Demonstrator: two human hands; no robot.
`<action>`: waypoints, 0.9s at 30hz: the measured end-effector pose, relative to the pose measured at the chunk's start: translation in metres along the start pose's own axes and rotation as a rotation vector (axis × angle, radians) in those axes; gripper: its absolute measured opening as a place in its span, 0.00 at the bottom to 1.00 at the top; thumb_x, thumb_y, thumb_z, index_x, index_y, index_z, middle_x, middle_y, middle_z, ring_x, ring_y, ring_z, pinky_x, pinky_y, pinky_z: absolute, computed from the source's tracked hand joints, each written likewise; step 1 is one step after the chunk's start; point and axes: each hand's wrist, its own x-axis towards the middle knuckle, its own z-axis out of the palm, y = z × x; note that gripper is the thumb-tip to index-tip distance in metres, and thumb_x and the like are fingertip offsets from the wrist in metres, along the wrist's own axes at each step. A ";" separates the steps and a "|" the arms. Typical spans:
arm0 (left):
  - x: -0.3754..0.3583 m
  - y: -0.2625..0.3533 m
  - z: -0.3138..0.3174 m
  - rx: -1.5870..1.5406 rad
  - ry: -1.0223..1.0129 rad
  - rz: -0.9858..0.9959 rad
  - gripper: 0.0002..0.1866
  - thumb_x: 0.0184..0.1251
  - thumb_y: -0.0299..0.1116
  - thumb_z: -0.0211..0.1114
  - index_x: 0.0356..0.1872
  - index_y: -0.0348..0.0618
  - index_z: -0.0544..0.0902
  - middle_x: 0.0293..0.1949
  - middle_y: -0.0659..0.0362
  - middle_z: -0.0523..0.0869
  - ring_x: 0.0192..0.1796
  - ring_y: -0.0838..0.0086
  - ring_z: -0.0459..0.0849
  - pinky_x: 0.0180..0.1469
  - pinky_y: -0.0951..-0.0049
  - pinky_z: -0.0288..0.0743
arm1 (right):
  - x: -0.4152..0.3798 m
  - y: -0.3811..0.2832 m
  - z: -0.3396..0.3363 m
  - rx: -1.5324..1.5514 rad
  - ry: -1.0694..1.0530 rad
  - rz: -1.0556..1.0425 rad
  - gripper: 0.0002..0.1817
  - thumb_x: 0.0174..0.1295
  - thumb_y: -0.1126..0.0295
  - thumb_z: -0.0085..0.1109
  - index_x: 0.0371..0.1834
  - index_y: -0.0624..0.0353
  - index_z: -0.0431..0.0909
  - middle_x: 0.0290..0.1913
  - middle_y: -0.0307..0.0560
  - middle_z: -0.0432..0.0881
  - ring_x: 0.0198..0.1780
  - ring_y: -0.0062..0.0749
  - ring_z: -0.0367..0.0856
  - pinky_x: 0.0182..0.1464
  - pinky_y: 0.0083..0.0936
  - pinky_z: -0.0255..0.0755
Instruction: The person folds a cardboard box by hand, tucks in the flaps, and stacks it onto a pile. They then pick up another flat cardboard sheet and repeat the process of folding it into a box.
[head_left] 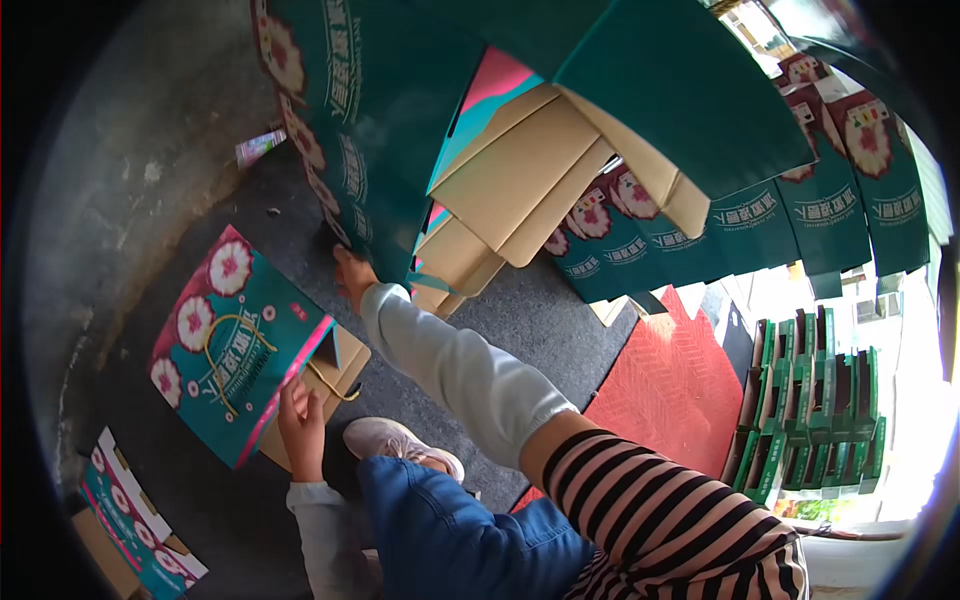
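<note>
A green and pink printed carton (240, 350) with yellow cord handles lies tilted on the dark floor, its brown cardboard side partly showing. At its pink edge is my left hand (302, 415), fingers loosely curled and a little apart, fingertips touching or very close to the edge. Further up, my right hand (352, 276) has its fingers closed at the lower corner of a tall group of green printed cartons (375, 130); its fingertips are partly hidden. Beside that group, brown flaps (520, 170) of open cartons stick out.
More green cartons (740, 225) stand in a row at the upper right. A red mat (665, 385) lies on the floor, with stacked green trays (810, 400) beyond it. Another printed carton (135, 520) is at the lower left. My shoe (395, 440) is near the left hand.
</note>
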 end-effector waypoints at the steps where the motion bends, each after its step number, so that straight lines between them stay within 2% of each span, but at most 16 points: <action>1: -0.003 -0.006 -0.003 0.013 0.004 -0.015 0.21 0.67 0.25 0.57 0.61 0.35 0.67 0.55 0.43 0.74 0.55 0.63 0.78 0.55 0.68 0.72 | 0.001 -0.008 0.003 0.117 0.060 0.043 0.37 0.57 0.46 0.57 0.67 0.50 0.59 0.57 0.49 0.71 0.59 0.41 0.71 0.57 0.47 0.65; 3: -0.009 -0.019 -0.006 0.035 0.011 -0.047 0.21 0.67 0.26 0.57 0.60 0.35 0.67 0.55 0.43 0.74 0.55 0.62 0.78 0.55 0.68 0.72 | 0.001 -0.021 0.006 0.351 0.177 0.134 0.44 0.54 0.45 0.60 0.71 0.51 0.53 0.62 0.51 0.66 0.64 0.45 0.66 0.62 0.49 0.61; 4: -0.013 -0.018 -0.006 0.058 -0.002 -0.072 0.21 0.67 0.27 0.58 0.60 0.35 0.68 0.56 0.42 0.74 0.55 0.62 0.78 0.54 0.68 0.74 | 0.002 -0.021 0.004 0.390 0.120 0.125 0.49 0.51 0.45 0.63 0.72 0.51 0.49 0.66 0.52 0.60 0.68 0.48 0.59 0.66 0.49 0.56; 16: -0.032 -0.005 0.015 0.023 -0.026 -0.158 0.22 0.64 0.27 0.61 0.59 0.37 0.69 0.55 0.44 0.74 0.48 0.66 0.81 0.46 0.72 0.76 | 0.012 -0.022 0.008 0.781 0.125 0.125 0.43 0.48 0.55 0.69 0.66 0.46 0.56 0.61 0.50 0.59 0.64 0.50 0.62 0.61 0.52 0.62; 18: -0.036 -0.016 0.016 0.050 0.009 -0.152 0.22 0.63 0.29 0.63 0.58 0.36 0.70 0.54 0.46 0.76 0.44 0.66 0.82 0.44 0.71 0.76 | 0.015 -0.020 0.004 0.779 0.069 0.081 0.46 0.46 0.56 0.70 0.67 0.48 0.53 0.63 0.51 0.58 0.64 0.50 0.62 0.61 0.52 0.62; 22: -0.040 -0.020 0.017 0.080 0.048 -0.174 0.23 0.60 0.29 0.64 0.56 0.35 0.71 0.51 0.47 0.78 0.47 0.63 0.81 0.44 0.68 0.76 | 0.013 -0.023 0.001 0.810 0.069 0.101 0.52 0.45 0.58 0.72 0.69 0.56 0.46 0.66 0.53 0.54 0.66 0.50 0.61 0.61 0.52 0.63; 25: -0.042 -0.016 0.015 0.193 0.018 -0.033 0.22 0.60 0.28 0.64 0.55 0.36 0.71 0.51 0.46 0.77 0.49 0.60 0.80 0.45 0.66 0.77 | 0.015 -0.030 -0.002 0.772 0.048 0.115 0.55 0.44 0.58 0.72 0.69 0.63 0.41 0.68 0.54 0.53 0.67 0.50 0.60 0.62 0.50 0.62; 27: -0.046 -0.012 0.016 0.207 0.020 -0.043 0.22 0.59 0.28 0.63 0.55 0.36 0.71 0.50 0.46 0.77 0.49 0.57 0.79 0.45 0.65 0.77 | 0.016 -0.035 -0.008 0.755 0.067 0.123 0.56 0.45 0.58 0.72 0.69 0.65 0.41 0.67 0.56 0.55 0.67 0.50 0.60 0.63 0.50 0.62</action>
